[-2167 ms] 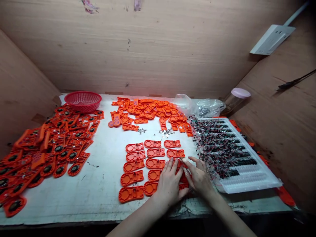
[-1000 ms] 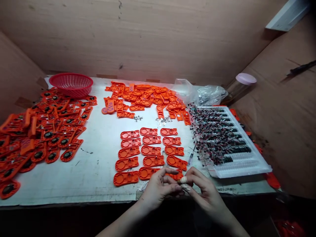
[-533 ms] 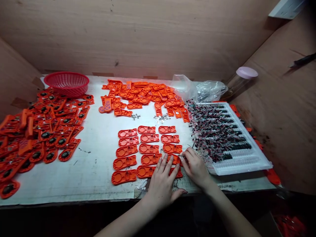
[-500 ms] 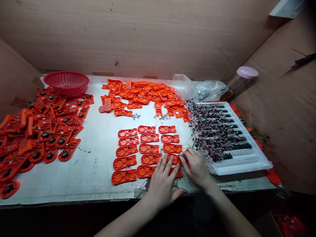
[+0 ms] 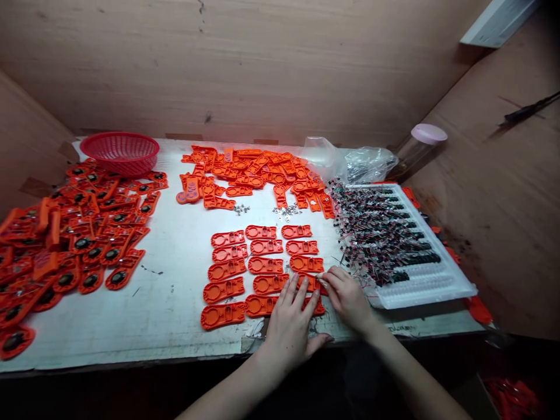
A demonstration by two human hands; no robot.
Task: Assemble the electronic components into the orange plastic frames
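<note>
Rows of orange plastic housings [image 5: 266, 265] lie open side up on the table, each with a round recess at its left end. My left hand [image 5: 291, 326] lies flat over the lower right housings, its fingers spread and fingertips on an orange housing [image 5: 311, 282] in the right column. At that housing's right end, the thumb and forefinger of my right hand [image 5: 350, 300] are pinched together. Whatever sits between them is too small to make out. My left hand partly covers the housings below.
To the right stands a white tray [image 5: 431, 296] of small wired parts. Orange assemblies with dark round pieces [image 5: 83, 242] are heaped at left, beside a red basket [image 5: 120, 153]. More orange housings [image 5: 258, 166] are piled at the back, near small metal pieces [image 5: 286, 213].
The view has shifted slightly. Both hands stay at the same housing, the left one spread over it and the right one pinching at its right end.
</note>
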